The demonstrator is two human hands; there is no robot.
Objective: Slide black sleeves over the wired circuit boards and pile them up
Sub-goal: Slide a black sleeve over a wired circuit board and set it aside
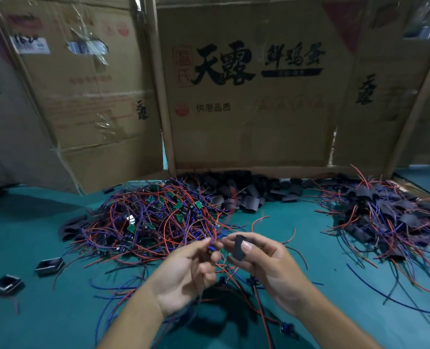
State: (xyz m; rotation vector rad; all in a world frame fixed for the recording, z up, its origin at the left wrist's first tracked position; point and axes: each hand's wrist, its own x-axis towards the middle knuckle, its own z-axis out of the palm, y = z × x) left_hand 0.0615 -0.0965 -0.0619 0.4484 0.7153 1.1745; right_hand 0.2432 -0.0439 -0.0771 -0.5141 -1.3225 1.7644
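Your right hand point(264, 263) pinches a black sleeve point(239, 248) between thumb and fingertips, holding it upright just in front of you, above the near middle of the worktop point(45, 285). Just left of it, your left hand point(186, 273) curls its fingers around a small wired circuit board point(211, 249), blurred and mostly hidden, with red and blue wires trailing down below both hands. Sleeve and board sit close together, though you cannot tell whether they touch. Beyond your hands, left of centre, lies a tangled heap of bare boards point(153, 217), green boards showing among red, blue and purple wires. Farther back, against the cardboard, sits a pile of empty sleeves point(249, 192). Well to the right lies the pile of sleeved boards point(390, 217), black covers with wires sticking out all round. On the near left of the green worktop, two small black box-like parts point(49, 266) lie apart from everything else. Flattened cardboard boxes point(254, 96) printed with large black characters stand upright along the far edge.
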